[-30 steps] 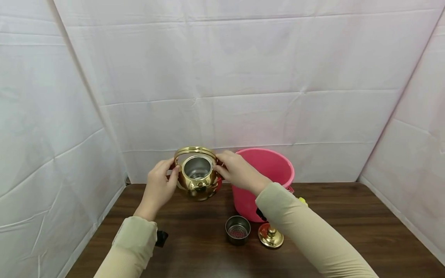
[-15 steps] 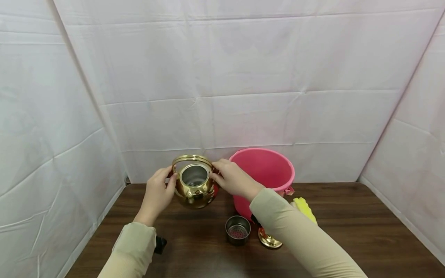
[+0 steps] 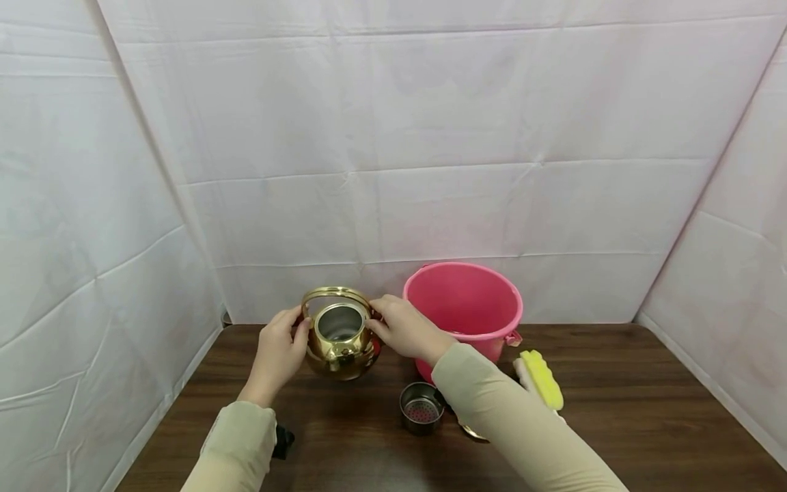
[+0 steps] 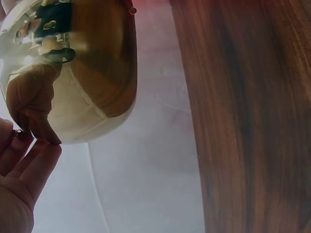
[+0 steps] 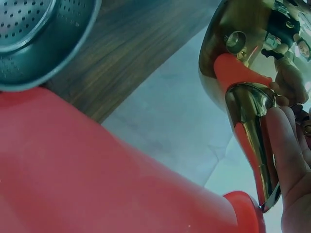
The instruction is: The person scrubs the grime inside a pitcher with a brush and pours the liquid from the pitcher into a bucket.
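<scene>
Both hands hold up a shiny gold kettle (image 3: 341, 352), lidless, its steel-lined mouth tipped toward me and its handle arched behind. On its left side, my left hand (image 3: 274, 352) grips the handle's base between thumb and fingers. The right hand (image 3: 408, 328) pinches the opposite handle base. In the right wrist view the kettle's spout (image 5: 252, 131) runs alongside the right fingers (image 5: 286, 145). From the left wrist view, the left fingertips (image 4: 51, 150) meet the kettle's rounded body. A perforated steel strainer (image 3: 421, 410) stands on the table below.
Behind the right forearm stands a pink bucket (image 3: 424, 294). A yellow and white sponge (image 3: 541, 379) lies right of it. The gold lid (image 3: 473, 434) is mostly hidden by the right sleeve. White cloth walls (image 3: 344, 219) border the dark wooden table (image 3: 645, 410).
Both hands have lowered the kettle and brought it slightly left. The right forearm has shifted, covering more of the lid and uncovering the yellow sponge.
</scene>
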Demonstrator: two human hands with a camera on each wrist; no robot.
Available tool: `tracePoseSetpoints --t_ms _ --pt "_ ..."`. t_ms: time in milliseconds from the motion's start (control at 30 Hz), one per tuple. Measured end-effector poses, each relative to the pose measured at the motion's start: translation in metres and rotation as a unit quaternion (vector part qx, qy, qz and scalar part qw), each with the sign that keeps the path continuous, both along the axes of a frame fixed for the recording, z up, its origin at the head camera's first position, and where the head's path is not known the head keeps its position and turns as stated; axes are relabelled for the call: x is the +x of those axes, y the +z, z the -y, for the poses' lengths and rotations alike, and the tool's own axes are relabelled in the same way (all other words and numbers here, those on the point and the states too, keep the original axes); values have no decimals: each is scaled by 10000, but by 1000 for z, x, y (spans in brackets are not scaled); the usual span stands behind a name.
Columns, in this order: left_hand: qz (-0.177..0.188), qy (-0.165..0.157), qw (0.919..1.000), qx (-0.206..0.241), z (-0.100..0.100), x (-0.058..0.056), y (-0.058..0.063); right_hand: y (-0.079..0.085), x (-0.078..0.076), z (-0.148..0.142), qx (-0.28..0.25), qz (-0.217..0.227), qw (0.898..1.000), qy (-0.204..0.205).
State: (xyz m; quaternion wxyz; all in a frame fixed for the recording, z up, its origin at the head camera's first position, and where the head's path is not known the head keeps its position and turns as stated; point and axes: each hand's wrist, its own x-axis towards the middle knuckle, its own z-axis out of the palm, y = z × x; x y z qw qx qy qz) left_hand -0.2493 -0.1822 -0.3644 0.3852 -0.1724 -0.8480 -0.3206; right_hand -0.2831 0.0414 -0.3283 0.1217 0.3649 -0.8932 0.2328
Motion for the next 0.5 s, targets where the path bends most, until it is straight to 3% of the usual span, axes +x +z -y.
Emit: tracePoseSetpoints --t_ms 500 --pt "136 234 9996 71 7 3 -17 -20 4 12 68 210 9997 -121"
